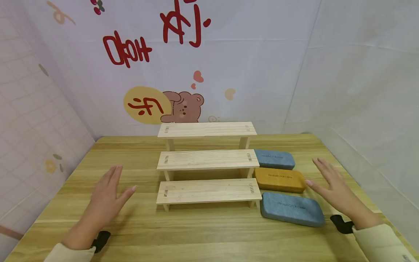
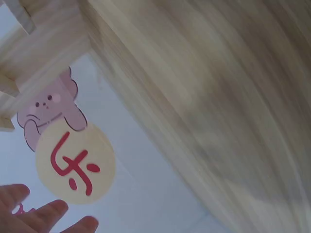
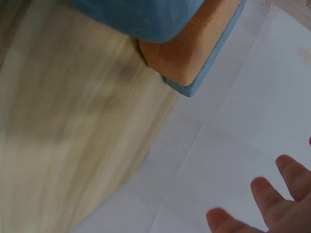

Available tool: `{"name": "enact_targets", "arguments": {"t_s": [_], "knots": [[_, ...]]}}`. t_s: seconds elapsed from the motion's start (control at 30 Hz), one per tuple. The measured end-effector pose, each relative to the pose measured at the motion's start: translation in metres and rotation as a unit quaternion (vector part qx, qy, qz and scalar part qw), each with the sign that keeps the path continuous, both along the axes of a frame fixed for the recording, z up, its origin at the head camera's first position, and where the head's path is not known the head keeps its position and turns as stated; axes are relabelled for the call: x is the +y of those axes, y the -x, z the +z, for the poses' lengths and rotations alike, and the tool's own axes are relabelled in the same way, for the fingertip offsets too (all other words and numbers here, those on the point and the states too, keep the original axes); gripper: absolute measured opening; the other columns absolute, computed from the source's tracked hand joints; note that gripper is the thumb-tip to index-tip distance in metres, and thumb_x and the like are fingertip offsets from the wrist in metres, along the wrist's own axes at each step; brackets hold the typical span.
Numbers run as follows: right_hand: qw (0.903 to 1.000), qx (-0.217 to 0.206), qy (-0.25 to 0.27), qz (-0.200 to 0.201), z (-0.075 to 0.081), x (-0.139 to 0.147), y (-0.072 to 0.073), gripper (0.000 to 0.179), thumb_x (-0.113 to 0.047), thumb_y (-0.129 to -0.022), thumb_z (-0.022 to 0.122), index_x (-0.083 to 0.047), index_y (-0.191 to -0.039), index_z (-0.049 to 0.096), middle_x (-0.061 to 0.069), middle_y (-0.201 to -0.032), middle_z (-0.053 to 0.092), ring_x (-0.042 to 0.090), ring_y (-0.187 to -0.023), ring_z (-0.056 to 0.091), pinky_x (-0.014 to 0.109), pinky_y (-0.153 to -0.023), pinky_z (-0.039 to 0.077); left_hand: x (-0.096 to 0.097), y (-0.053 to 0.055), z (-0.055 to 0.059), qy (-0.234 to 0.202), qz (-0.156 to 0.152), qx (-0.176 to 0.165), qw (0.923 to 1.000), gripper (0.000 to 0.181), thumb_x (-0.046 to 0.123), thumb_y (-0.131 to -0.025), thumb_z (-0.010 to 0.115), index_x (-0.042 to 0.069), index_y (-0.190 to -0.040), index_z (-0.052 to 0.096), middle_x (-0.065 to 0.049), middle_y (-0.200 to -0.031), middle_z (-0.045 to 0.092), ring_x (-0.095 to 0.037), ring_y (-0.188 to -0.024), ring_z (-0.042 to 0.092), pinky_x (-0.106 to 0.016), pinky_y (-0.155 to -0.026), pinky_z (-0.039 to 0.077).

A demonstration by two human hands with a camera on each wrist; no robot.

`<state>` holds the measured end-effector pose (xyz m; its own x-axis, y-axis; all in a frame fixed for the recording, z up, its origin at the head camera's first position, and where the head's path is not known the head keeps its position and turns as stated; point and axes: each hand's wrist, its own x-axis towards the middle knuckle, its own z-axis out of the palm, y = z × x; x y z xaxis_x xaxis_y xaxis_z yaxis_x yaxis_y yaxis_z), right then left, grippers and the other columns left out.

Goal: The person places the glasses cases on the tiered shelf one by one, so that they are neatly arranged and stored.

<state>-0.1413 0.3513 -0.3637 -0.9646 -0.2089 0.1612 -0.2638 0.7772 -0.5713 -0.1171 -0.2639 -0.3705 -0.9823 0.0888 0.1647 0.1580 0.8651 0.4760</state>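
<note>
My left hand (image 1: 106,200) hovers over the left part of the table, fingers extended and thumb spread, holding nothing. On the other side my right hand (image 1: 337,191) is likewise spread and holds nothing; its thumb tip overlaps the end of the yellow case (image 1: 279,179) in the head view. Three oblong cases lie in a column right of the wooden rack: a blue case (image 1: 275,159) at the back, the yellow one in the middle, and a larger-looking blue-grey case (image 1: 291,208) in front. The right wrist view shows the ends of the cases, the yellow one (image 3: 180,53) between the blue ones.
A three-step pale wooden rack (image 1: 209,191) stands mid-table, its top shelf (image 1: 207,129) close to the back wall. The wood-grain table (image 1: 183,233) is enclosed by white cloth walls (image 1: 262,65) printed with a bear (image 1: 186,107) and red characters. Black straps circle both wrists.
</note>
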Motion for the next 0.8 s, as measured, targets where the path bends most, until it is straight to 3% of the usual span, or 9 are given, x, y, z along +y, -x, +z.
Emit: {"name": "enact_targets", "arguments": {"t_s": [0.1, 0.23, 0.33, 0.4, 0.47, 0.63, 0.8], "knots": [[0.9993, -0.028, 0.026, -0.004, -0.002, 0.004, -0.001, 0.078, -0.026, -0.099, 0.055, -0.021, -0.157, 0.003, 0.023, -0.159, -0.003, 0.057, -0.138, -0.002, 0.082, -0.092, 0.008, 0.006, 0.001, 0.002, -0.063, -0.011, -0.02, 0.9977, 0.084, 0.041, -0.099, 0.053, -0.002, -0.153, 0.005, -0.035, -0.153, 0.01, -0.058, -0.135, 0.013, -0.076, -0.098, 0.017], [0.9967, -0.066, 0.047, -0.007, -0.006, 0.012, -0.004, 0.076, -0.025, -0.1, 0.054, -0.023, -0.157, 0.003, 0.028, -0.157, 0.006, 0.058, -0.135, 0.013, 0.077, -0.09, 0.024, 0.014, 0.001, 0.003, -0.124, -0.012, -0.072, 0.9896, 0.084, 0.042, -0.1, 0.051, 0.001, -0.154, 0.002, -0.033, -0.153, 0.013, -0.055, -0.135, 0.021, -0.072, -0.098, 0.027], [0.9968, -0.069, 0.041, -0.006, -0.012, 0.019, -0.005, 0.072, -0.022, -0.1, 0.054, -0.021, -0.157, 0.009, 0.031, -0.153, 0.02, 0.02, -0.14, 0.03, 0.053, -0.094, 0.043, 0.018, 0.003, 0.002, -0.161, -0.01, -0.107, 0.981, 0.082, 0.042, -0.1, 0.049, 0.004, -0.155, 0.002, -0.03, -0.154, 0.017, -0.052, -0.133, 0.029, -0.068, -0.096, 0.035], [0.9971, -0.068, 0.033, -0.002, -0.015, 0.023, -0.006, 0.069, -0.021, -0.1, 0.054, -0.019, -0.156, 0.013, 0.028, -0.15, 0.029, -0.007, -0.128, 0.033, 0.033, -0.085, 0.049, 0.021, 0.005, 0.001, -0.188, -0.01, -0.124, 0.9741, 0.08, 0.041, -0.101, 0.049, 0.004, -0.155, 0.003, -0.028, -0.153, 0.021, -0.05, -0.133, 0.032, -0.064, -0.097, 0.038], [0.9968, -0.071, 0.036, 0.004, -0.019, 0.026, -0.007, 0.065, -0.02, -0.101, 0.053, -0.018, -0.156, 0.018, 0.017, -0.148, 0.037, -0.024, -0.111, 0.029, 0.018, -0.076, 0.045, 0.023, 0.007, 0.0, -0.22, -0.013, -0.14, 0.9652, 0.078, 0.039, -0.101, 0.049, 0.003, -0.155, 0.005, -0.029, -0.152, 0.023, -0.049, -0.132, 0.034, -0.06, -0.098, 0.041], [0.9928, -0.097, 0.067, 0.024, -0.023, 0.031, -0.012, 0.058, -0.019, -0.101, 0.051, -0.011, -0.153, 0.026, -0.021, -0.134, 0.041, -0.021, -0.111, 0.036, 0.015, -0.076, 0.045, 0.029, 0.011, -0.003, -0.31, -0.017, -0.18, 0.9336, 0.073, 0.031, -0.102, 0.049, -0.001, -0.153, 0.009, -0.032, -0.15, 0.027, -0.047, -0.131, 0.038, -0.049, -0.095, 0.048], [0.986, -0.13, 0.093, 0.047, -0.028, 0.035, -0.015, 0.054, -0.015, -0.102, 0.048, 0.001, -0.149, 0.028, -0.03, -0.131, 0.042, -0.018, -0.112, 0.041, 0.018, -0.076, 0.047, 0.036, 0.012, -0.006, -0.377, -0.014, -0.221, 0.8995, 0.074, 0.03, -0.102, 0.05, -0.001, -0.153, 0.007, -0.033, -0.149, 0.026, -0.045, -0.131, 0.04, -0.045, -0.097, 0.048]]}}
